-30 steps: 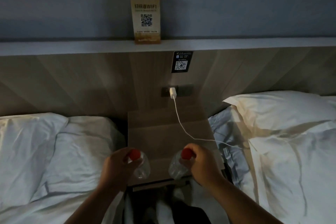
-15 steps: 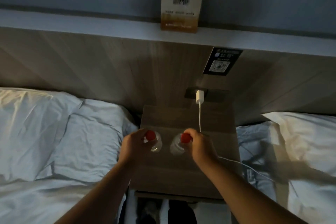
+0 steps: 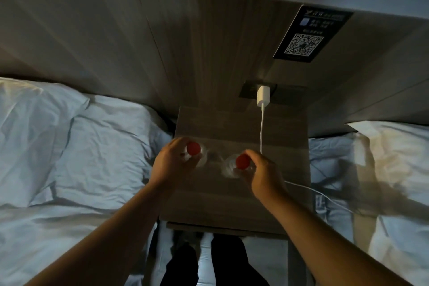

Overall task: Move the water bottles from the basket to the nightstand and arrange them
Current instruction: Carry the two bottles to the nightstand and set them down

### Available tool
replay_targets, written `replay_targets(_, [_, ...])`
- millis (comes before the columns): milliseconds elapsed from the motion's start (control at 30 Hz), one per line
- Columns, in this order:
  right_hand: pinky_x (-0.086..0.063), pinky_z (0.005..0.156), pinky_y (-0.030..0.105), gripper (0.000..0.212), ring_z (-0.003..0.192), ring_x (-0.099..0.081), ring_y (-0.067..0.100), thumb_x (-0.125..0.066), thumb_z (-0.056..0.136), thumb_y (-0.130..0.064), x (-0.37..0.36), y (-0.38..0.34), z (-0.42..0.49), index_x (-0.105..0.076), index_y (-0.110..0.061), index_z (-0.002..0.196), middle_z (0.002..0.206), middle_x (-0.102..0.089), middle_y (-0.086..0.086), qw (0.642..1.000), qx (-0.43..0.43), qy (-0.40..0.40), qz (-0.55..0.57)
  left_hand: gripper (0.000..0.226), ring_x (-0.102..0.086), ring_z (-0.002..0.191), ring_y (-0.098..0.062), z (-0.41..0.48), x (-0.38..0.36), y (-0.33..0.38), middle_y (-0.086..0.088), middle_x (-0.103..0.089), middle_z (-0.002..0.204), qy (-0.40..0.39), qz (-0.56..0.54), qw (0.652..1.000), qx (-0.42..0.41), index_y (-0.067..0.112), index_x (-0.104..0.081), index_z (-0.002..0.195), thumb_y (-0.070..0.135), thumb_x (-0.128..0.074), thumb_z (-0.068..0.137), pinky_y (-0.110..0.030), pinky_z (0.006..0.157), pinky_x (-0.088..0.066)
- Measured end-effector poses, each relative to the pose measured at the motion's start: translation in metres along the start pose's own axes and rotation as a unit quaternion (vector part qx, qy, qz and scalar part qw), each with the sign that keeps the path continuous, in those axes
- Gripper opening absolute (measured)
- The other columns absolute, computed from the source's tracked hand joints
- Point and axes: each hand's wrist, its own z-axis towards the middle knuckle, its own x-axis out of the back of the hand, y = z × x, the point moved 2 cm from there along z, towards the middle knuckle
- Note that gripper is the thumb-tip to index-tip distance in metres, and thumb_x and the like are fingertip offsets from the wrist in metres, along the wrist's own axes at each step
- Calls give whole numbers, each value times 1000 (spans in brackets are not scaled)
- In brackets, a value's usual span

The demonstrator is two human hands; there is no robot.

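Two clear water bottles with red caps stand upright on the wooden nightstand (image 3: 232, 204), seen from above. My left hand (image 3: 170, 165) grips the left bottle (image 3: 193, 148) near its neck. My right hand (image 3: 263, 174) grips the right bottle (image 3: 242, 162) the same way. The bottles are side by side in the middle of the nightstand top, a short gap between them. Their lower bodies are mostly hidden by the caps and my fingers. No basket is in view.
A white charger (image 3: 263, 96) sits in a wall socket, its cable (image 3: 261, 132) running across the nightstand's right side onto the right bed (image 3: 383, 169). A second bed (image 3: 69, 146) lies left. A QR sign (image 3: 308, 35) hangs on the wooden headboard panel.
Both hands carried the bottles from the nightstand's front edge toward its middle. The camera moved closer and tilted further down.
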Motion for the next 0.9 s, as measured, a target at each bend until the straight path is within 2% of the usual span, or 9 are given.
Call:
replay_targets(67, [-44,101,32,57,123,-51,20,-69,84,-32,-10,2,6,-47,-15,134,134,-53,6,997,-62,-50,10,32,-64,87,-16,7,-7,-6,9,-62,97,-13,9,1000,5,30,-60,101,45,-74,76,-36,76,-55])
replay_targets(133, [-41,106,35,67,130,-45,22,-72,82,-30,-19,4,12,-39,-20,140,143,-44,5,992,-105,-68,29,40,-63,89,-15,14,-15,-12,6,-63,101,-37,7,999,10,30,-61,103,46,-78,70,-37,78,-55])
replay_targets(267, [-40,106,37,78,132,-43,23,-78,76,-21,-30,8,21,-36,-22,142,145,-42,5,974,-180,-80,110,59,-58,116,-23,18,-28,-19,-4,-59,127,-95,-62,993,33,25,-57,121,36,-82,69,-43,102,-47])
replay_targets(400, [-38,100,29,64,127,-49,21,-74,80,-18,-29,3,28,-44,-18,137,135,-52,4,973,-179,-28,145,38,-65,95,-15,27,-27,-19,5,-67,102,-37,-61,997,4,31,-62,99,26,-84,69,-36,84,-53])
replay_targets(500, [-42,95,28,54,117,-57,21,-76,79,-19,-30,-4,42,-53,-17,127,124,-60,4,972,-174,2,159,41,-60,88,-10,45,-23,-12,10,-63,95,-3,-64,998,12,20,-65,101,18,-86,66,-22,75,-43])
replay_targets(567, [-45,96,32,53,114,-59,22,-79,76,-20,-33,-7,53,-56,-16,124,121,-63,5,973,-168,15,155,42,-57,85,-9,59,-19,-8,13,-61,88,2,-73,997,21,23,-65,101,16,-86,65,-13,68,-40])
replay_targets(700, [-42,96,29,55,115,-56,21,-78,77,-19,-33,-16,72,-54,-16,127,123,-62,5,978,-132,8,158,45,-59,90,-11,85,-16,-5,10,-63,95,-1,-93,995,21,30,-62,104,16,-84,67,-20,75,-41])
replay_targets(800, [-44,100,35,57,114,-55,16,-77,78,-23,-35,-24,88,-52,-19,129,124,-60,1,980,-123,-1,156,42,-61,90,-12,102,-14,-4,8,-66,95,7,-86,996,4,29,-63,102,18,-84,67,-18,72,-42])
replay_targets(900, [-45,94,33,45,106,-54,11,-76,80,-22,-36,-30,99,-55,-24,120,116,-61,-3,976,-121,-8,184,47,-63,93,-14,114,-13,-6,6,-67,97,12,-99,995,25,27,-63,107,18,-85,67,-28,81,-49])
